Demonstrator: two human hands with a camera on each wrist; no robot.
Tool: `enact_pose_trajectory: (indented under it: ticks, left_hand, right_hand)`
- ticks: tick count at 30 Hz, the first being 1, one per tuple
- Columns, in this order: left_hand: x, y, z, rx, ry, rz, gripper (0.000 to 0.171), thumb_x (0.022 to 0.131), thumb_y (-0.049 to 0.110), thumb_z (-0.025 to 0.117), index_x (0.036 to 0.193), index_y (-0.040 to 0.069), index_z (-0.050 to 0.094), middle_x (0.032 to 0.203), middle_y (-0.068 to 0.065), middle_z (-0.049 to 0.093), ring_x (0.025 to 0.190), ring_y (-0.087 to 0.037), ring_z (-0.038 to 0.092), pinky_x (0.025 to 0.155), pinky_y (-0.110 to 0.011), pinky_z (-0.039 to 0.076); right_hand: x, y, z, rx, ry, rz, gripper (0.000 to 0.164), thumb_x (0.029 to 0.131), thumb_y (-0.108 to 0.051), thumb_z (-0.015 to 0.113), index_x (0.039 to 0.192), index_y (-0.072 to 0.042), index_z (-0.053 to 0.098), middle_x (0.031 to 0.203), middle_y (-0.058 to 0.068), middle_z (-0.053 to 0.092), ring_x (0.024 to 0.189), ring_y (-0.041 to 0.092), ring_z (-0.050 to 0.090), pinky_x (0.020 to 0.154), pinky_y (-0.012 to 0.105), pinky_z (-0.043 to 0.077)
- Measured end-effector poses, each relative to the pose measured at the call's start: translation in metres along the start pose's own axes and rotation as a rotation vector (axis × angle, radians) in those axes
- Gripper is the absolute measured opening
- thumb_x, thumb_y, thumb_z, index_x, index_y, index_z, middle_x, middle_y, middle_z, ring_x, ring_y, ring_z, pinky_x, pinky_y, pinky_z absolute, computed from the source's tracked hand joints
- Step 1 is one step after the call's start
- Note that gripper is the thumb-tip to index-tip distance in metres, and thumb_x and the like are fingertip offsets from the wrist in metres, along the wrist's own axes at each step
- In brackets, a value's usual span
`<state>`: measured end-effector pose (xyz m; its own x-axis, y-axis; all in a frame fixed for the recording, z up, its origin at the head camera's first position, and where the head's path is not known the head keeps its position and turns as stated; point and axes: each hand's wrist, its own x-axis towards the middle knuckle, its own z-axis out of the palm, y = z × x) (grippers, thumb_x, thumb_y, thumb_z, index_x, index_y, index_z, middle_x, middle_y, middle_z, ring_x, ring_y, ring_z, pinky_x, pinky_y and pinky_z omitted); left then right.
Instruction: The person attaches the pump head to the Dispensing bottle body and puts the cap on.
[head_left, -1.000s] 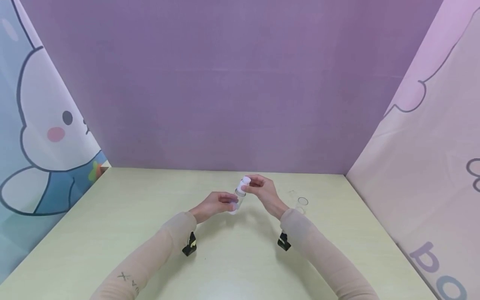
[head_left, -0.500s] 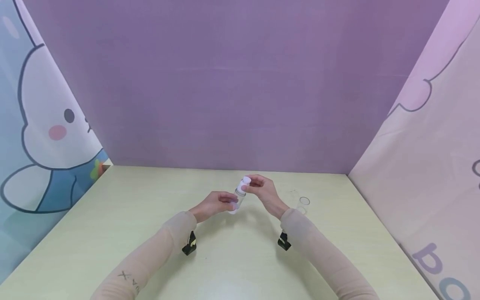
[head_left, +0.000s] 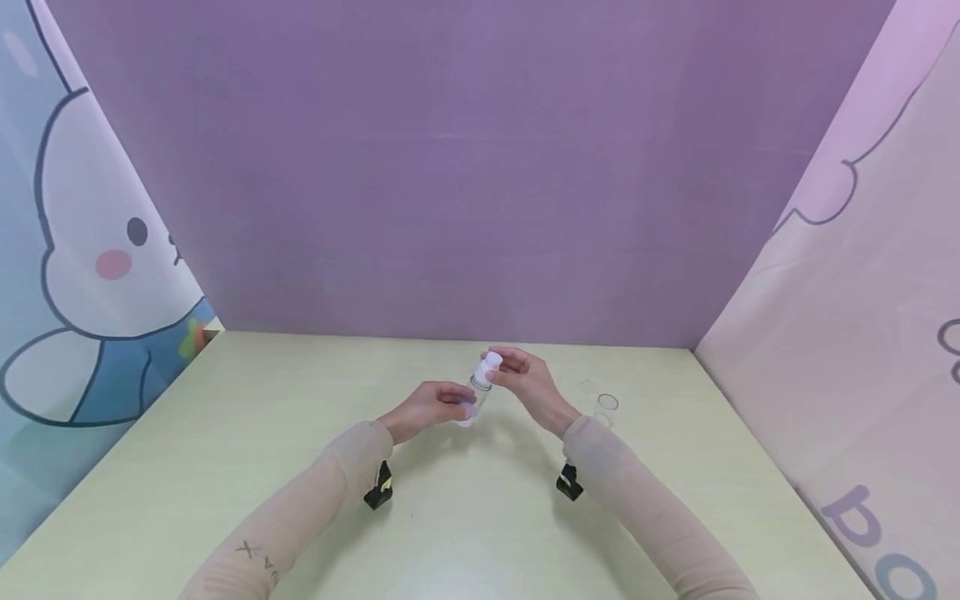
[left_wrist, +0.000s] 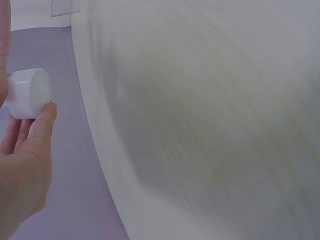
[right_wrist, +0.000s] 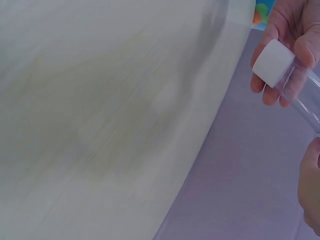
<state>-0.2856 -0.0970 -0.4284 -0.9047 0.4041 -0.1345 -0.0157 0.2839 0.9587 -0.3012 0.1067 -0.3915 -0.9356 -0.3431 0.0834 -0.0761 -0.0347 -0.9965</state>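
In the head view a clear cylinder [head_left: 482,398] is held tilted over the table, with a dark ring near its upper end. My left hand [head_left: 426,410] grips its lower end, where a white cap [right_wrist: 273,63] fits on the clear wall. With thumb and fingers my right hand [head_left: 525,385] pinches a white bottle-like piece [head_left: 484,369] with a narrower top, at the cylinder's upper end. The left wrist view shows the left hand's fingers [left_wrist: 45,120] against the white cap, whose flat end faces the camera. The right hand lies partly off the edge in both wrist views.
A clear open cylinder [head_left: 607,403] with a dark rim stands on the pale table [head_left: 480,533], to the right of the right forearm. Behind the table rises a purple backdrop [head_left: 480,183]. Printed cloths hang on both sides.
Both hands keep their hold, the cylinder at nearly the same tilt. Hands and cylinder shift only slightly; the background shifts a little with the head.
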Motion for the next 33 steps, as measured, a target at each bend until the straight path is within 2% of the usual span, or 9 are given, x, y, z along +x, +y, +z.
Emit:
enact_pose_trajectory:
  ticks: [5,12,19,24,30,33]
  left_hand:
    - [-0.0008,0.0014,0.0007,0.003,-0.003,0.001,0.042,0.084,0.026,0.067,0.122,0.011,0.057,0.124,-0.008,0.058,0.113,-0.022,0.054,0.096,-0.04,0.045]
    - [-0.0021,0.0027,0.0009,0.003,-0.018,0.004,0.045,0.084,0.028,0.067,0.123,0.01,0.056,0.125,-0.008,0.057,0.113,-0.022,0.054,0.097,-0.041,0.044]
    - [-0.0042,0.0033,0.0008,0.018,-0.003,-0.011,0.044,0.083,0.029,0.067,0.123,0.012,0.057,0.124,-0.007,0.057,0.114,-0.022,0.053,0.097,-0.042,0.044]
    - [-0.0056,0.0031,0.0009,0.019,0.0,-0.008,0.042,0.084,0.027,0.067,0.122,0.012,0.057,0.124,-0.008,0.057,0.113,-0.022,0.053,0.097,-0.042,0.044]
    - [-0.0067,0.0024,0.0016,0.015,-0.002,-0.004,0.043,0.084,0.027,0.066,0.123,0.012,0.057,0.125,-0.008,0.057,0.114,-0.022,0.054,0.096,-0.041,0.044]
    - [-0.0069,0.0017,0.0015,0.022,0.004,0.0,0.042,0.084,0.028,0.067,0.122,0.012,0.057,0.125,-0.009,0.057,0.114,-0.022,0.053,0.096,-0.041,0.045]
  right_hand:
    - [-0.002,-0.0033,-0.0005,0.058,-0.063,-0.033,0.046,0.085,0.002,0.057,0.13,0.001,0.047,0.131,0.017,0.051,0.118,0.018,0.053,0.096,0.027,0.044]
    - [-0.004,-0.0066,0.0,0.142,-0.094,-0.033,0.044,0.086,0.006,0.052,0.13,0.004,0.045,0.132,0.023,0.047,0.119,0.021,0.052,0.098,0.027,0.042]
    - [-0.0043,-0.0069,0.0012,0.091,-0.092,-0.029,0.045,0.087,0.004,0.054,0.13,0.007,0.044,0.127,0.018,0.055,0.116,0.019,0.055,0.098,0.028,0.043]
    - [-0.0036,-0.0049,0.0015,0.087,-0.08,-0.023,0.043,0.086,0.004,0.055,0.128,0.005,0.047,0.125,0.016,0.057,0.113,0.017,0.057,0.097,0.028,0.044]
    - [-0.0045,-0.0031,0.0024,0.087,-0.059,-0.029,0.044,0.085,0.003,0.057,0.128,0.007,0.046,0.116,0.007,0.064,0.107,0.013,0.06,0.095,0.027,0.045]
    - [-0.0047,-0.0026,0.0032,0.092,-0.055,-0.032,0.044,0.085,0.001,0.059,0.127,0.007,0.047,0.116,0.008,0.064,0.106,0.013,0.06,0.095,0.028,0.045]
